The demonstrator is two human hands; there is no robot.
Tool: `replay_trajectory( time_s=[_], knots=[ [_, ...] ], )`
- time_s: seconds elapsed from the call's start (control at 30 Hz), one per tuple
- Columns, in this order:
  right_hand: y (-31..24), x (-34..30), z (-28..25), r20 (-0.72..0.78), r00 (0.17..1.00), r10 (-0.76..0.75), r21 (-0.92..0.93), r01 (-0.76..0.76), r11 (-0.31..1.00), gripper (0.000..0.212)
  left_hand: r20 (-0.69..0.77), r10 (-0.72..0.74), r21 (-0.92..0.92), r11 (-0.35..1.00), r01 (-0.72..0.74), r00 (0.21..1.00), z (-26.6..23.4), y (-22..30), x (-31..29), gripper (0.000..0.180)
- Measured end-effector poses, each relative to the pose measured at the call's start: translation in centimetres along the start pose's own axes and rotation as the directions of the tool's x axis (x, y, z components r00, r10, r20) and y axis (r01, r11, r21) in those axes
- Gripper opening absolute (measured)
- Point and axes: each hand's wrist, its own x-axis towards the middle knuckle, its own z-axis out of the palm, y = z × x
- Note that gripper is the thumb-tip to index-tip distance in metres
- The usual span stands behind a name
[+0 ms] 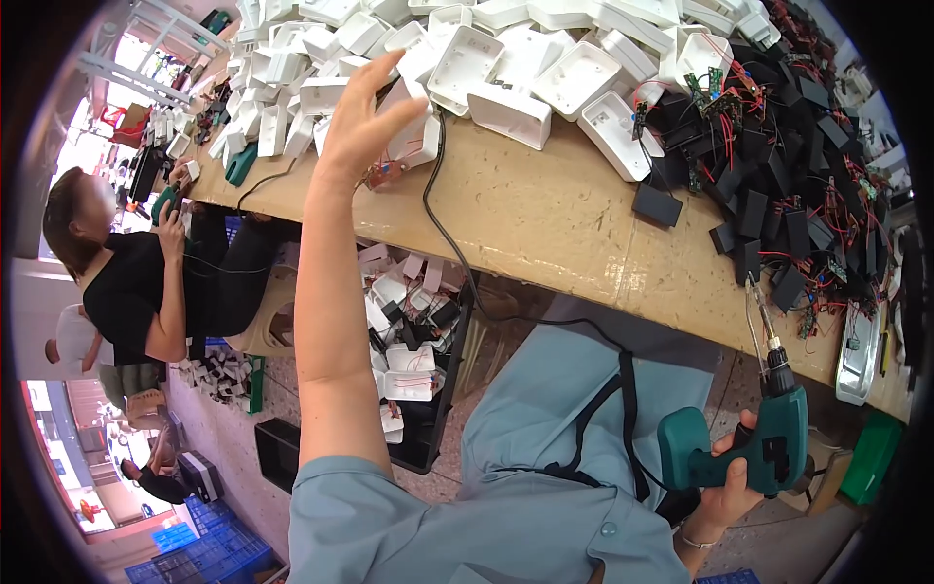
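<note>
My left hand point(360, 127) reaches over the far side of the table with its fingers stretched apart. It is nearest to a pile of white plastic cases point(511, 117), and nothing shows in its grasp. Partly behind the wrist lies a small circuit board with red wires point(387, 173). At the lower right, my right hand point(732, 492) is wrapped round a green power drill point(781, 433). The drill's bit point(767, 313) points away from me, toward a heap of black plastic boxes point(749, 214) with circuit boards and red wires.
A black cord point(433, 195) runs across the worktable point(545, 214) and off its edge. Below stands a black crate point(438, 428) of white cases and wired parts. A metal tray point(858, 355) lies at the right. Another person point(126, 282) sits at the left holding a green tool.
</note>
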Motion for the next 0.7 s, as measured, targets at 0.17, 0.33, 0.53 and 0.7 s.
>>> replay_trajectory(
  time_s=[0.17, 0.33, 0.53, 0.7],
  knots=[
    [-0.5, 0.0, 0.5, -0.024, 1.0, -0.006, -0.018, 0.005, 1.0, 0.062, -0.064, -0.024, 0.459, 0.887, 0.051, 0.998, 3.0, 0.4, 5.9, 0.052],
    [-0.6, 0.3, 0.5, -0.071, 0.997, -0.006, 0.001, 0.006, 1.0, 0.061, 0.083, -0.167, 0.634, 0.769, 0.077, 0.982, 4.5, 0.5, 8.8, 0.037],
    [-0.1, 0.4, 0.0, -0.102, 0.994, 0.044, 0.068, -0.037, 0.997, 0.063, -0.235, 0.182, -0.016, 0.981, -0.191, 0.955, 2.5, 4.4, 7.1, 0.021],
    [0.2, 0.5, -0.3, -0.122, 0.992, 0.031, 0.076, -0.022, 0.997, 0.064, 0.13, 0.306, -0.187, 0.942, -0.279, 0.943, 7.9, 12.3, -0.3, 0.021]
  ],
)
